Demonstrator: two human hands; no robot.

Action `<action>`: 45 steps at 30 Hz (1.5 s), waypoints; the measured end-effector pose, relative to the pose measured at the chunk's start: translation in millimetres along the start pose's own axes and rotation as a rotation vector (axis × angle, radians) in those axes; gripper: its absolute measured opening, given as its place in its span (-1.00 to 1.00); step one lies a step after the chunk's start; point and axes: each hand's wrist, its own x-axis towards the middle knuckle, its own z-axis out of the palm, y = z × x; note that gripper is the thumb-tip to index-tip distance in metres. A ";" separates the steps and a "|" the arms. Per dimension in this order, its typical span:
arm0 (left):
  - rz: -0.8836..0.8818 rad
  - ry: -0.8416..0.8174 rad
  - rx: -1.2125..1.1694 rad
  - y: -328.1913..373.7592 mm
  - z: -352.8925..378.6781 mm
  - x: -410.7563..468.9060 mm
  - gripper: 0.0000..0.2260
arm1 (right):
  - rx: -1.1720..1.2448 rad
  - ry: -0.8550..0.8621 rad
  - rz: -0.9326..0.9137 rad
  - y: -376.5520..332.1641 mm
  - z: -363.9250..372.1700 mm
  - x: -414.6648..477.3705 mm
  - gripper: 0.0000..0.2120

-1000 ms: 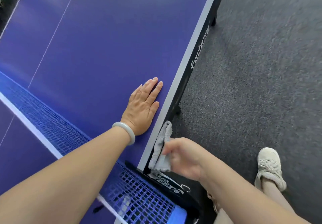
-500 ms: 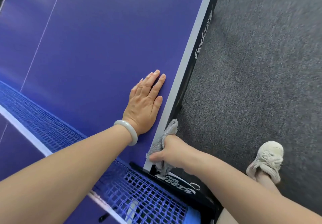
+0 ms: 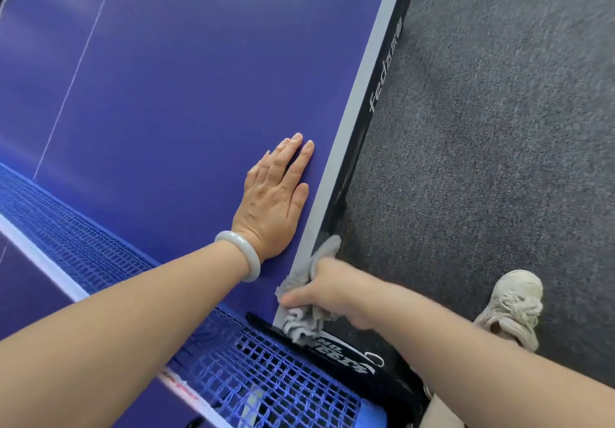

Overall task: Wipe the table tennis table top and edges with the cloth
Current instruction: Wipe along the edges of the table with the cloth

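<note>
A crumpled grey cloth (image 3: 311, 286) is gripped by the right hand (image 3: 327, 298) against the blue table's (image 3: 186, 95) white edge (left hand (image 3: 274, 201) laid flat, fingers straight).

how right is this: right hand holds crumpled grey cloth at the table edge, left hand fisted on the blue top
Not fisted: the head view shows the left hand flat, fingers straight, on the blue table top. The right hand holds the crumpled grey cloth.
</note>
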 end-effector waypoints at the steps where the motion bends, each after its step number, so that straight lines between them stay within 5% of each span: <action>1: -0.004 -0.007 -0.003 0.4 0.4 -0.9 -0.52 | 0.018 -0.036 0.031 0.3 0.7 0.0 -0.61; 4: -0.006 -0.009 0.003 -0.4 0.4 1.0 -0.51 | 0.201 0.110 -0.089 -18.6 -37.8 5.6 -0.62; 7: -0.022 -0.027 -0.003 -1.2 -0.2 1.6 -0.50 | 0.028 0.384 -0.240 -40.8 -67.9 0.3 -0.40; 10: -0.022 -0.035 -0.001 -1.3 -0.6 0.7 -0.51 | -0.248 0.307 -0.277 -29.3 -35.0 -10.6 0.18; 12: -0.020 -0.024 -0.007 -1.9 -0.2 0.9 -0.51 | -0.207 0.154 -0.270 -9.3 -10.2 -20.1 0.28; 14: -0.020 -0.012 -0.009 -2.0 0.2 0.4 -0.51 | 0.122 0.047 -0.289 3.1 -6.6 -26.1 0.07; 15: -0.020 -0.011 -0.013 -2.1 0.6 0.8 -0.51 | 0.310 0.099 -0.302 4.6 -9.8 -26.2 -0.21; 16: -0.021 -0.013 -0.017 -2.1 0.6 0.6 -0.51 | 0.457 0.224 -0.314 7.7 -13.7 -20.7 -0.50; 18: -0.026 -0.015 -0.027 -1.5 1.1 1.4 -0.51 | 0.624 0.498 -0.326 11.9 -18.3 -0.3 -0.73; 23: -0.023 -0.006 -0.045 -1.8 0.7 1.3 -0.52 | 0.786 0.562 -0.515 -12.8 -25.1 25.7 -0.36; 29: -0.013 -0.018 -0.038 -3.3 0.4 1.2 -0.52 | 0.724 0.577 -0.690 -58.4 -62.1 19.4 -0.21; 36: -0.004 -0.001 -0.037 -2.4 3.3 2.2 -0.52 | 0.359 0.347 -0.752 19.7 -19.0 6.2 -0.43; 45: -0.014 -0.038 -0.030 -1.0 0.4 0.4 -0.53 | 0.426 0.673 -0.841 -28.0 -49.8 44.1 -0.41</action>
